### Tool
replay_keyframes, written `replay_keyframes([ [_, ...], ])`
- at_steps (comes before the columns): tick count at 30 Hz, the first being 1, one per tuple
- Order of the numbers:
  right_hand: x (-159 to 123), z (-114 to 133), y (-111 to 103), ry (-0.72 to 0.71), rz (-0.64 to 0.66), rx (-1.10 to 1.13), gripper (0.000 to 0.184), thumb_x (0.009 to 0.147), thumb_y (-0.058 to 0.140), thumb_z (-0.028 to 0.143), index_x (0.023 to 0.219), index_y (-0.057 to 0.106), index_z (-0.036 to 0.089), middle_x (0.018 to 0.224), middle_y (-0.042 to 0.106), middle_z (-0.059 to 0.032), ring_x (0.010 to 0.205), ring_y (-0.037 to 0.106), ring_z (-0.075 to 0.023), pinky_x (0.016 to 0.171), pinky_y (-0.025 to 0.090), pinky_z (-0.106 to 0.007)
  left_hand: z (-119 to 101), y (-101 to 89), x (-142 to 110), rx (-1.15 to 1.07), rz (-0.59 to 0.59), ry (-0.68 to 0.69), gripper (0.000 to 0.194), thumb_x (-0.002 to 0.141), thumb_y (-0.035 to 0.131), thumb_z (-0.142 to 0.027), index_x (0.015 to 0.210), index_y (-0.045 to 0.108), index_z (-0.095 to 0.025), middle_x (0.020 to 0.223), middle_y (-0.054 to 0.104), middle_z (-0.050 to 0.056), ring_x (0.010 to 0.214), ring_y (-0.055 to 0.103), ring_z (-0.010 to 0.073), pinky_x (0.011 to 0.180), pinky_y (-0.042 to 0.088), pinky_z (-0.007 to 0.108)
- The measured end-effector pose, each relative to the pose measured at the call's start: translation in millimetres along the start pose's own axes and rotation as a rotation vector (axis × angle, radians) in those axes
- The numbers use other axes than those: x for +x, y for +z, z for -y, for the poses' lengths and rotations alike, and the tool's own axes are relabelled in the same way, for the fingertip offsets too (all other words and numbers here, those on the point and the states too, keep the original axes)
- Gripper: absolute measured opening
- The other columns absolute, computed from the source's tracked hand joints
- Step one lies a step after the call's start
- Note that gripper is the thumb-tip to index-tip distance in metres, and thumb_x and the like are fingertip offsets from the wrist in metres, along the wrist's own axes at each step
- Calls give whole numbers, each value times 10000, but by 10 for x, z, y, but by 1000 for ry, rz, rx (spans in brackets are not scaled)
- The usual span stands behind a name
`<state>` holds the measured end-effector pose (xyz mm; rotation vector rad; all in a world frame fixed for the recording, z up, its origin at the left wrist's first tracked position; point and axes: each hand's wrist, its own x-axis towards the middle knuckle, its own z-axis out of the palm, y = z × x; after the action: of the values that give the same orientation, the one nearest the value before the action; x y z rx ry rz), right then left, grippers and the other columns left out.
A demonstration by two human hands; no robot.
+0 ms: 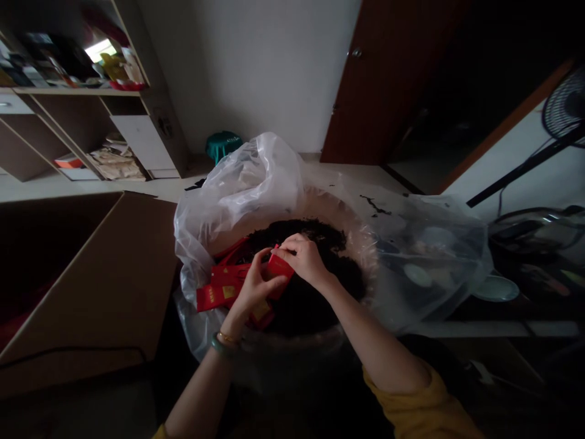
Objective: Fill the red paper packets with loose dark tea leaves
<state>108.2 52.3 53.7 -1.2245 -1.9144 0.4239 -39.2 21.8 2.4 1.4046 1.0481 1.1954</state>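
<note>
Both my hands meet on a small red packet (280, 268) above a wide round container lined with clear plastic (361, 216). My left hand (258, 280) holds the packet's side between thumb and fingers. At its top edge, my right hand (301, 259) pinches with bent fingers. Dark loose material, like tea leaves or soil (315, 311), fills much of the container below. Several more red packets (219, 292) with gold marks lie on the left side of it, partly behind my left hand.
A large cardboard box (105, 268) stands open at the left. Bunched clear plastic (256, 177) rises behind the container, and more plastic sheet (420, 262) spreads right. Further back are a shelf unit (150, 140), a green bin (222, 145), a brown door (370, 91) and a fan (567, 103).
</note>
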Motion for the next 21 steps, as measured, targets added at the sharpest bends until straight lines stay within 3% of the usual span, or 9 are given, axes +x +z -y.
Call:
replay_keyframes([
  [3,-26,42,28,-69,16,45,117,775,721,296,702,737,205,757,672,-34,776,628,-159,752,481,-282,21,18,0,-33,102,-116,458,502,847,-372,825,621,-139,751,666,19,674,597,154,621,482,242],
  [6,-31,65,-35,-121,22,106,115,787,708,306,734,736,208,759,668,-34,811,631,-165,758,490,-281,36,22,-1,-146,78,-194,385,509,847,-383,674,619,-120,617,641,-2,543,547,114,546,457,228],
  [10,-18,56,-166,-152,44,72,66,800,694,266,802,733,213,834,675,-42,837,633,-164,790,488,-293,2,18,-20,-212,53,-195,367,496,860,-346,688,646,-119,638,665,4,551,560,111,562,467,227],
  [17,-40,91,-145,-208,245,-84,65,806,691,217,858,717,188,806,706,-47,760,634,-163,756,456,-301,-27,51,-30,-144,36,-134,344,500,855,-302,693,632,-124,656,658,-3,577,553,107,558,443,207],
  [21,-73,115,-162,-251,177,-75,94,785,711,197,876,695,183,819,692,-41,787,624,-163,771,451,-296,-33,48,-29,-141,-1,-114,338,522,837,-321,700,622,-130,644,642,-16,573,535,98,554,439,198],
])
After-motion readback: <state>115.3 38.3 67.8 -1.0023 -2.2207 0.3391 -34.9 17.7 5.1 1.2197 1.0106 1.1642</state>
